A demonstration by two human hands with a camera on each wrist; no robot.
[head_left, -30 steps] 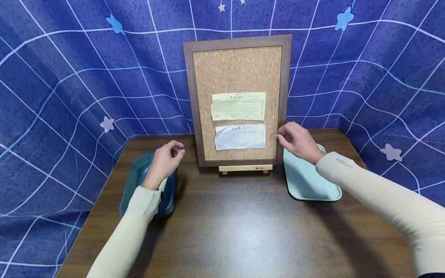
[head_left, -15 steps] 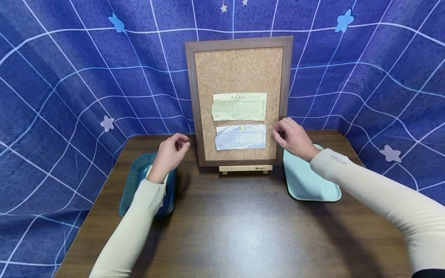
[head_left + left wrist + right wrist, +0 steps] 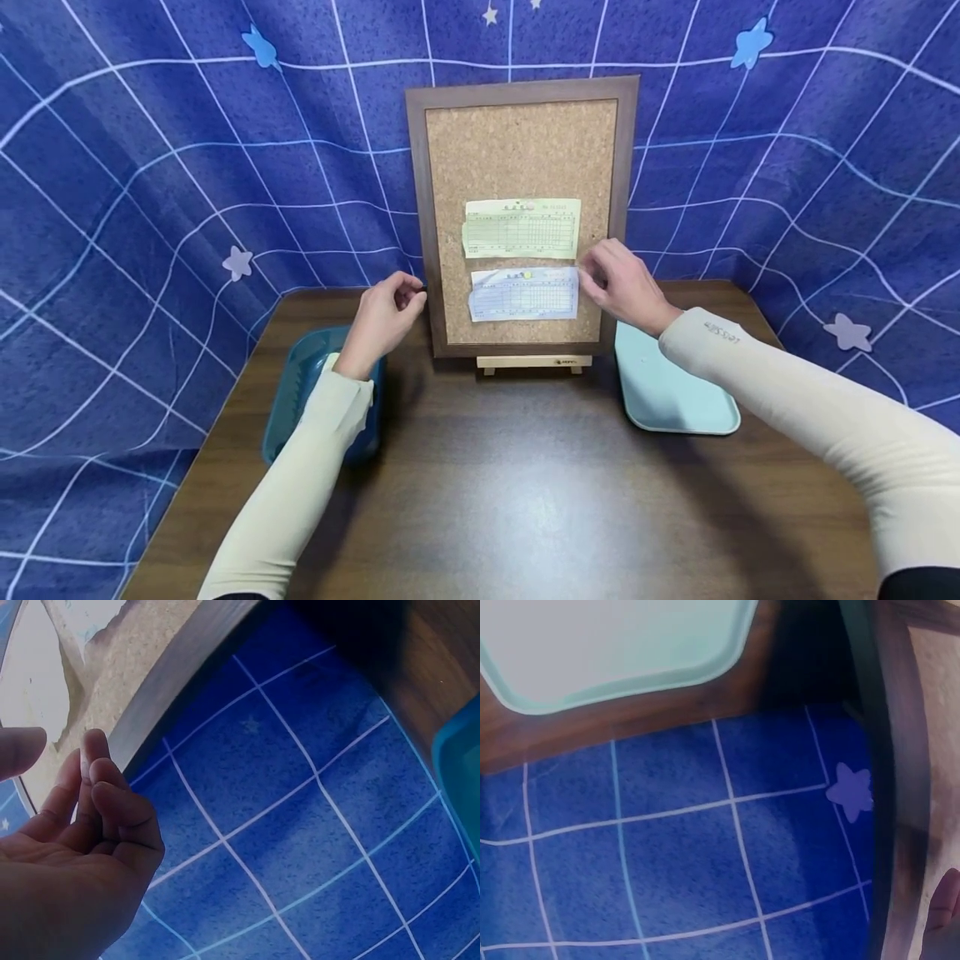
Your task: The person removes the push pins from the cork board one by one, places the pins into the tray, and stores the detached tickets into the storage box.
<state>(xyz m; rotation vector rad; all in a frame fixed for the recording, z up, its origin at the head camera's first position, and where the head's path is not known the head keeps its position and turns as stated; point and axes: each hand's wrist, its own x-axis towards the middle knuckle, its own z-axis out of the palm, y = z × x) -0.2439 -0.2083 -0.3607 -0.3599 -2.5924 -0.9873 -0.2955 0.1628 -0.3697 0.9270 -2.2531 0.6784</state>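
Observation:
A framed cork board (image 3: 517, 150) stands upright on a small wooden easel (image 3: 534, 362). On it hang a green printed slip (image 3: 521, 232) and, below, a blue printed slip (image 3: 523, 297) with a yellow pin (image 3: 528, 274). My left hand (image 3: 386, 317) hovers by the frame's left edge, fingers loosely bent; the left wrist view shows a gap between thumb (image 3: 21, 750) and fingers. My right hand (image 3: 626, 283) is in front of the frame's right side, fingertips right at the blue slip's right edge, with nothing visible in it.
A dark teal basket (image 3: 288, 400) stands on the left under my left forearm, something pale inside. The light-blue tray (image 3: 675, 400) lies at right, partly under my right arm. A blue patterned curtain (image 3: 180, 167) hangs behind the brown wooden table (image 3: 525, 500).
My left hand has moved up and right, from over the basket to the frame's edge. My right hand has moved left and slightly up, to the blue slip's edge. Both slips stay pinned.

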